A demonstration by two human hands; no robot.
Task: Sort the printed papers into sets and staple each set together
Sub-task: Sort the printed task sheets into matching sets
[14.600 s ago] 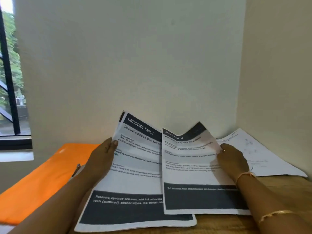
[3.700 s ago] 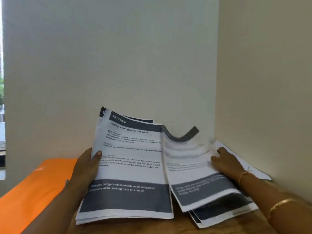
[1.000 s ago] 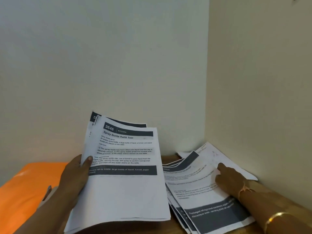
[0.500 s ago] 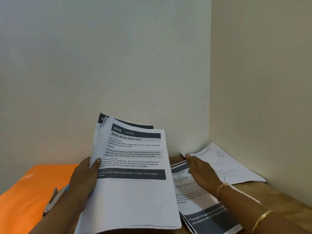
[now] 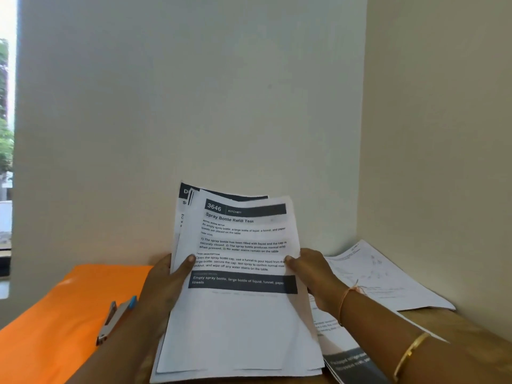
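The left hand holds the stack of printed papers tilted up over the counter, thumb pressed on the front and fingers hidden behind. At the stack's 3 o'clock edge the right hand pinches it. The stapler lies at 9 o'clock on an orange folder. A flat pile of sheets lies at 4 o'clock.
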